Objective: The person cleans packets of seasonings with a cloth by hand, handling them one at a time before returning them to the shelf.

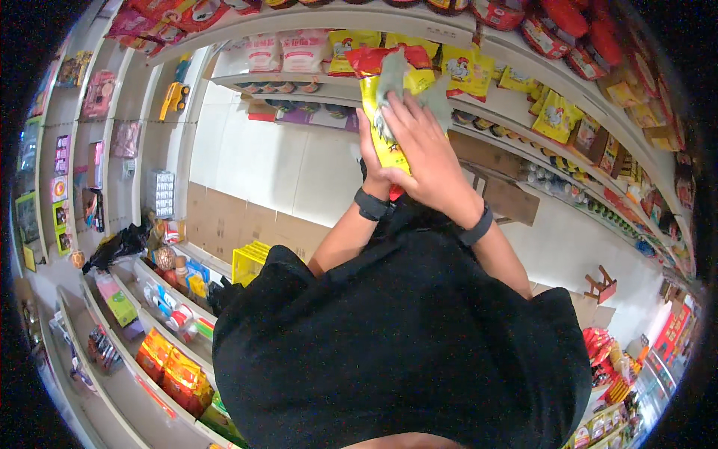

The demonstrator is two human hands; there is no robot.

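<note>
Below the stocked shelves (351,25), a yellow-and-red bag (371,99) is held upright before the person's chest, a grey cloth (393,78) across its front. The right hand (425,150) lies over both (whether it pinches the cloth is hard to tell); the left hand (368,153) clasps the bag's left edge.

Right hand (429,153) flat, fingers (404,118) extended; left hand (372,166) partly hidden; forearms (344,245) angled inward.
</note>
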